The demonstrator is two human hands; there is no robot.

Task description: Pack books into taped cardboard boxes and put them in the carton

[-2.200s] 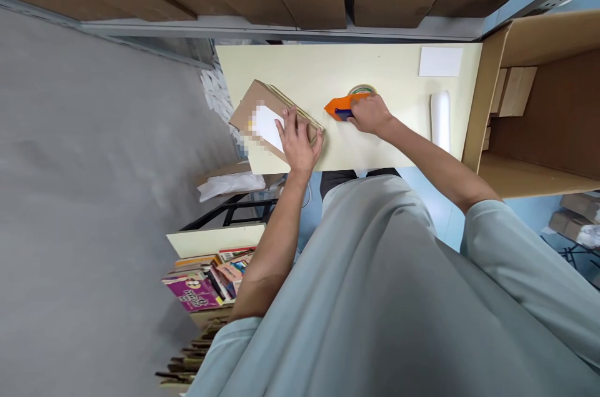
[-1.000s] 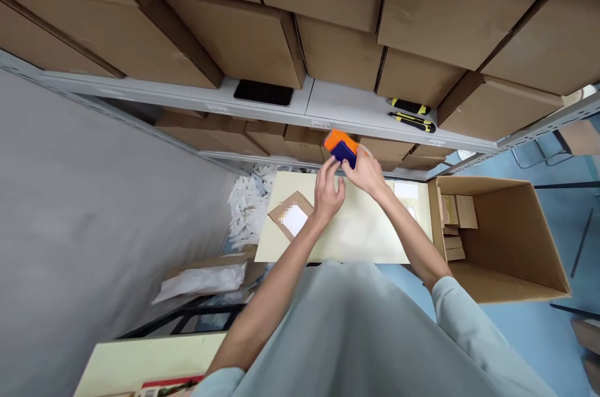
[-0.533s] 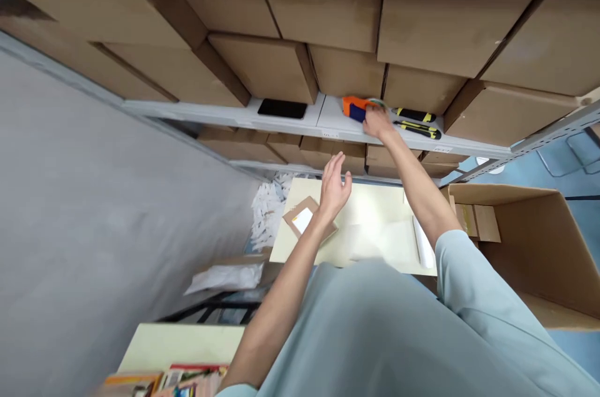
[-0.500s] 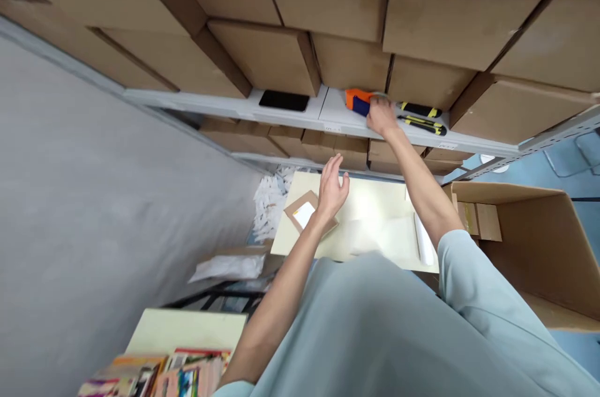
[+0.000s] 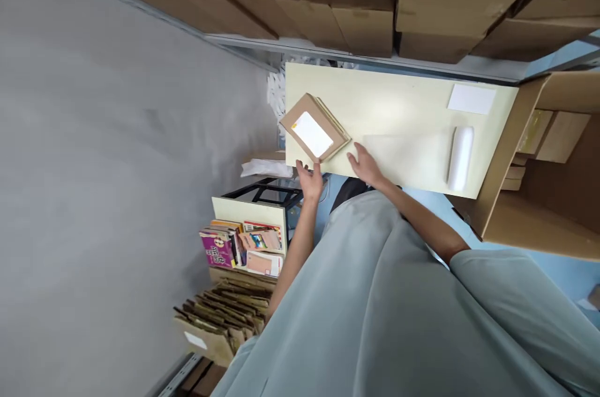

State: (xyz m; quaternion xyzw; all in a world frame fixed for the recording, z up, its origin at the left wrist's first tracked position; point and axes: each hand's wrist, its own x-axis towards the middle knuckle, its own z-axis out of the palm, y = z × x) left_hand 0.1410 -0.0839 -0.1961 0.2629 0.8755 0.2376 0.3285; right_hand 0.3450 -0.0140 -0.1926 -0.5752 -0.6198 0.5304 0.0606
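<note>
A small cardboard box (image 5: pixel 323 114) with a white label (image 5: pixel 312 134) on its top lies at an angle on the left part of the pale table (image 5: pixel 398 97). Just under the box's near corner is my left hand (image 5: pixel 310 182), its fingers apart; whether a fingertip touches the cardboard I cannot tell. My right hand (image 5: pixel 366 167) is beside the right-hand corner, thumb and fingers spread around nothing, a small gap from the box. Both hands are open.
Shelves of cardboard boxes (image 5: pixel 445 3) run along the table's far side. On the table's right lie a white roll (image 5: pixel 460 158) and a white sheet (image 5: pixel 471 99). A large open carton (image 5: pixel 539 209) adjoins the right end. Books (image 5: pixel 244 244) and flattened cardboard (image 5: pixel 229 306) stand lower left.
My right hand has left the orange and blue tape dispenser on the shelf and come down to the table, empty. My left hand has drawn back to the box's near corner. The view has tilted down.
</note>
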